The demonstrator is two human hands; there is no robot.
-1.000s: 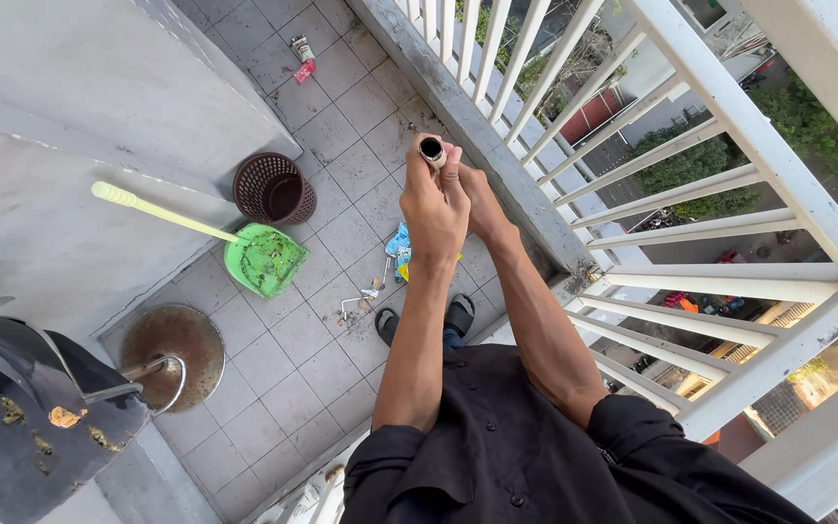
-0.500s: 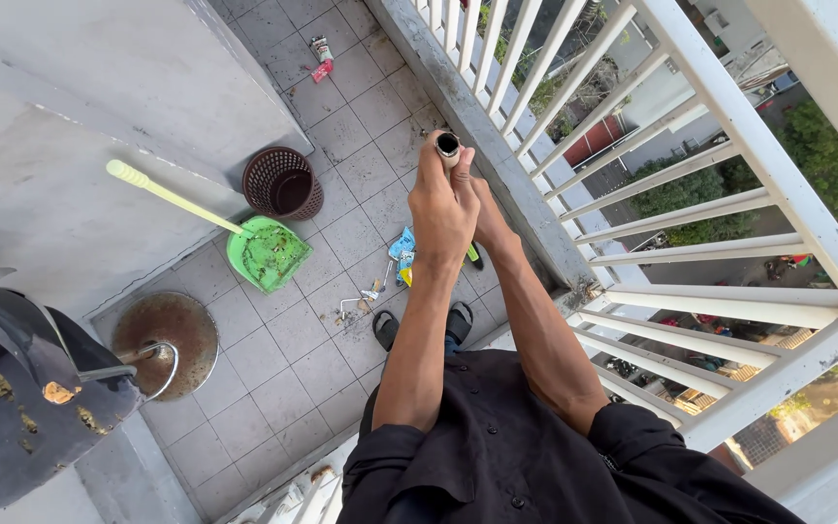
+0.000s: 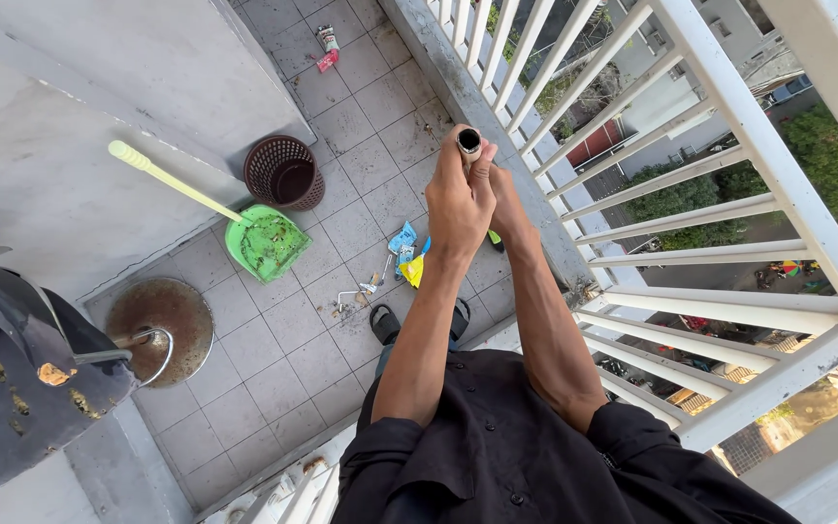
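We've got both hands (image 3: 472, 199) clenched round the broom handle (image 3: 468, 143) beside the railing (image 3: 632, 184); feels light, stiff, best gripped near the top.

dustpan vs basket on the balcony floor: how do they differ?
Colour: the dustpan is bright green; the basket is dark brown.
Shape: the dustpan is a flat scoop with a long pale handle; the basket is a round, perforated tub without one.
Contents: the dustpan holds bits of dirt; the basket looks empty.
Shared: both sit on the tiled floor by the wall, apart from both hands.
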